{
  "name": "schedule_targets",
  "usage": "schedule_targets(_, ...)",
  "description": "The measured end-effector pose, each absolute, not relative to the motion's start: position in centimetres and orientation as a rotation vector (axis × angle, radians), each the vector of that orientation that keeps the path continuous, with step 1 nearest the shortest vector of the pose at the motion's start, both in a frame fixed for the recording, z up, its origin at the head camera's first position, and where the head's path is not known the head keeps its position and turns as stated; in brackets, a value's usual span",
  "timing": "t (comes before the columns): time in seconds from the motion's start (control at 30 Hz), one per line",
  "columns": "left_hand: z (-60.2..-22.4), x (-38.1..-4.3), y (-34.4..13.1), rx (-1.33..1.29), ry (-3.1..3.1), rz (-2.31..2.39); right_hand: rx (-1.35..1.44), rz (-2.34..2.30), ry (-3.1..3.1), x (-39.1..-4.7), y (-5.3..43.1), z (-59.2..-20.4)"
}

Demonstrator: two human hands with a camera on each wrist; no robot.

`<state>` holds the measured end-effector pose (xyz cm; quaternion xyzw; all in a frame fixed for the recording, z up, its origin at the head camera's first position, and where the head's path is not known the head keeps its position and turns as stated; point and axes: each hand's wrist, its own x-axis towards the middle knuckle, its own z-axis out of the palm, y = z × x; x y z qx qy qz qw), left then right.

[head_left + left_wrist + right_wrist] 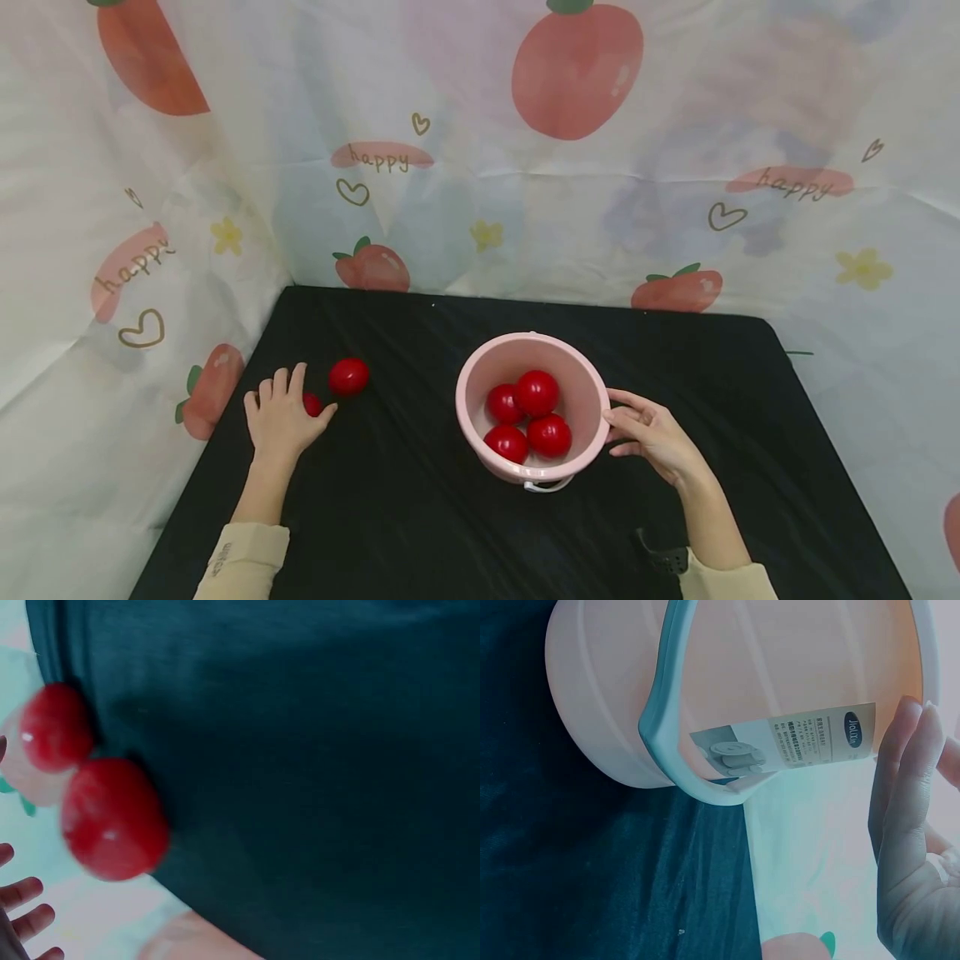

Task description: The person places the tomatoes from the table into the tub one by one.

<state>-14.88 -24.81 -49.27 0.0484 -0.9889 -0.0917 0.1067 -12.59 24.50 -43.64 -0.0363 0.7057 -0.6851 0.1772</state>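
Note:
My left hand (281,417) lies spread over the left part of the black table, beside a glossy red ball (312,405) that it partly hides. Just to the right and farther back sits another red ball (349,377). Both balls show in the left wrist view, the nearer ball (115,819) large and the other smaller, with fingertips at the left edge. A pink bucket (474,379) with a white handle (550,485) stands right of the middle, several red balls (537,392) inside. At its right rim, my right hand (660,437) touches with nearly straight fingers.
Black cloth (405,533) covers the table. A pale curtain (465,208) printed with fruit, hearts and words rises at the back and sides. On the bucket's outer wall is a paper label (802,742). A dark band (663,558) is on the right wrist.

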Motion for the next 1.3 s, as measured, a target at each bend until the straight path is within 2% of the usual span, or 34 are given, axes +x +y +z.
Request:
schedule_targets(0.67,-52.4,-12.8,-28.1,0.354,-3.048,-0.415,-0.103,-1.94,1.991,-12.5,24.4,-43.5)
schedule_targets(1.3,-54.1,-13.6,-28.0,0.386,-2.994,-0.481,-0.11,-1.945,1.993,-12.6,24.5,-43.6)
